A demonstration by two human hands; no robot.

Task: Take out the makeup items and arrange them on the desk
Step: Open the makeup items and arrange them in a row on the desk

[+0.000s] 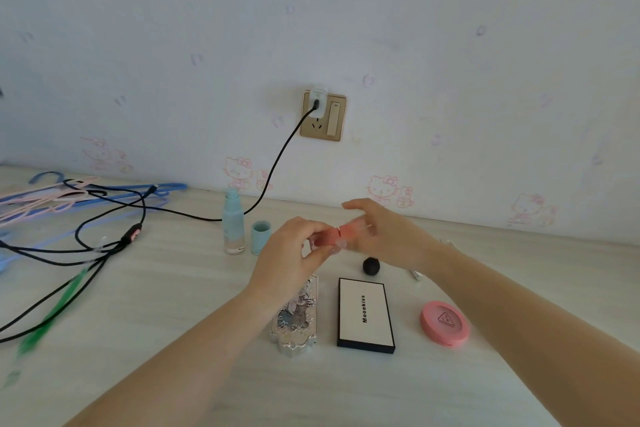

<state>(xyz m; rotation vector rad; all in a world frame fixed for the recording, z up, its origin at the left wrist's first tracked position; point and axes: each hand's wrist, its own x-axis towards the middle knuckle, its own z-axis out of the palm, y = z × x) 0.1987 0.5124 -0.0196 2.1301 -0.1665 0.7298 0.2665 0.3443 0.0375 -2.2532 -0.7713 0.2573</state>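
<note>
Left hand point(294, 250) grips pink tube point(329, 236) | axis lies left-right

Two bare forearms, no sleeves; left grip point(294, 246), right grip point(384, 236): no rings, no watch

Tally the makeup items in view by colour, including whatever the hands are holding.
Pink or coral: 2, the round compact and held tube
Light blue: 2, bottle and cap
White with black edge: 1, palette
Silver ornate: 1, case
Black: 1, puff
Total: 7
</note>
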